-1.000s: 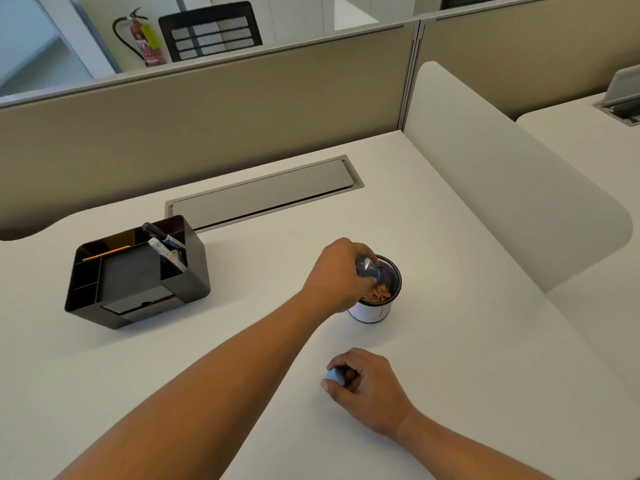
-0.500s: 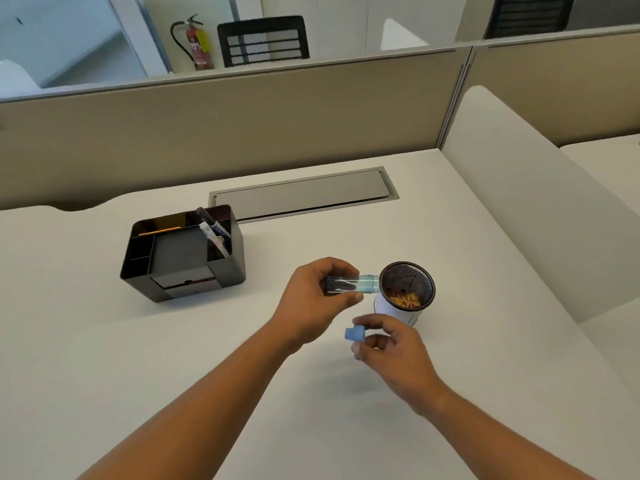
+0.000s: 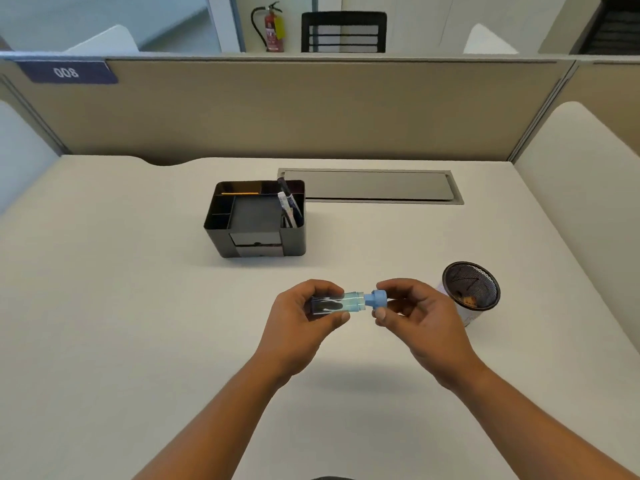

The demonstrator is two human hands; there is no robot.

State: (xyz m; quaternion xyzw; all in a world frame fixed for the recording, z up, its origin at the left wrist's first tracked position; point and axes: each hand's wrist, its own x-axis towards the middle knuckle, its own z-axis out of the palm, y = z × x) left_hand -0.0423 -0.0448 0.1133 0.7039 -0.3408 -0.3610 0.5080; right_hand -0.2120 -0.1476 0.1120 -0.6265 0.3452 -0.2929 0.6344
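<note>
My left hand (image 3: 304, 323) grips a small clear blue-tinted container (image 3: 341, 302), held sideways above the desk with its mouth pointing right. My right hand (image 3: 415, 313) pinches a blue cap (image 3: 376, 299) between thumb and fingers, and the cap sits at the container's mouth. To the right of both hands a black mesh cup (image 3: 471, 289) stands on the desk with some small orange pieces at its bottom.
A black desk organiser (image 3: 256, 220) with pens and a pencil stands behind my hands. A grey cable hatch (image 3: 370, 186) lies flush in the white desk (image 3: 104, 306). Beige partitions close off the back and both sides.
My left hand drew the container away from the mesh cup and turned it sideways. My right hand lifted the blue cap off the desk and brought it to the container's mouth. The view swung right.
</note>
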